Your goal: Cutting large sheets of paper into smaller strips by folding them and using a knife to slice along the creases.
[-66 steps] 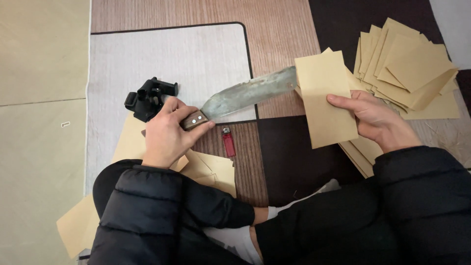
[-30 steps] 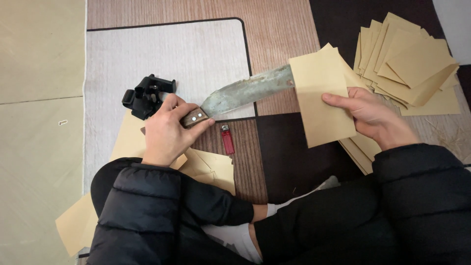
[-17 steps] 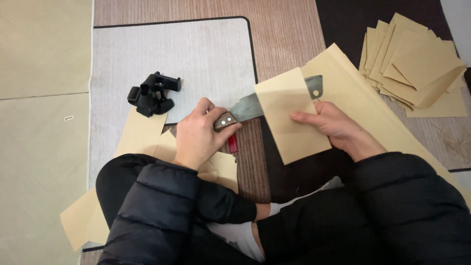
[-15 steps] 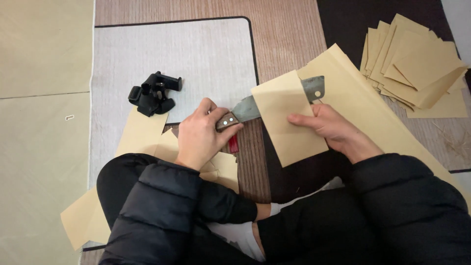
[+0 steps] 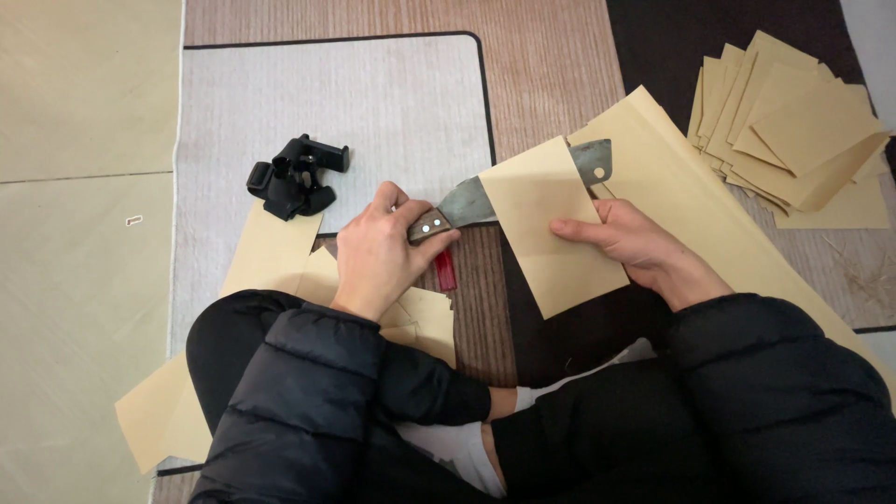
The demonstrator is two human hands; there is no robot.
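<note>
My left hand (image 5: pixel 381 250) grips the wooden handle of a large knife (image 5: pixel 467 201) whose grey blade runs to the right. A folded tan paper sheet (image 5: pixel 553 224) lies over the blade, and the blade tip shows beyond its top edge. My right hand (image 5: pixel 627 241) pinches this sheet at its right side. The blade's middle is hidden inside the fold.
A stack of cut tan papers (image 5: pixel 793 131) lies at the far right. A long tan sheet (image 5: pixel 691 201) runs under my right arm. More tan pieces (image 5: pixel 271 257) lie by my left knee. A black plastic clip (image 5: pixel 294 175) rests on the grey mat (image 5: pixel 327 103). A small red object (image 5: pixel 446 271) lies under the knife handle.
The knife and folded sheet came down and left toward my lap. The blade now sits deeper in the fold, and a long tan sheet has come into view under my right hand.
</note>
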